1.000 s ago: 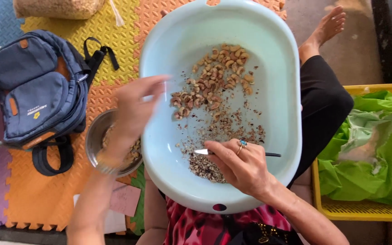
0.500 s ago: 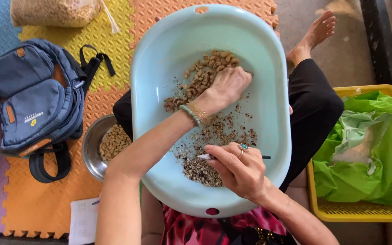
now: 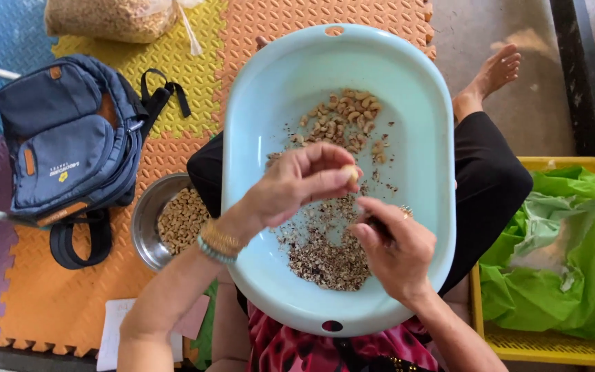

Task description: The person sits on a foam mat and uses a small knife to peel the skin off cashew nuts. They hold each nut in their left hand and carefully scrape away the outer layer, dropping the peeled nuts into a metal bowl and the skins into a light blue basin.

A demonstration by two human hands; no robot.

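I see my left hand [image 3: 297, 182] pinching a pale cashew nut [image 3: 350, 172] over the pale blue tub [image 3: 421, 124] on my lap, holding nuts and husk bits. My right hand [image 3: 394, 248] grips a small tool. Steel bowl [image 3: 147, 213] beside holds nuts.

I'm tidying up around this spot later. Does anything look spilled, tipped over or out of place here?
Nothing stands out. The nuts and brown husk scraps lie inside the pale blue basin, the metal bowl sits upright beside it, and the left hand pinches one nut above the basin.
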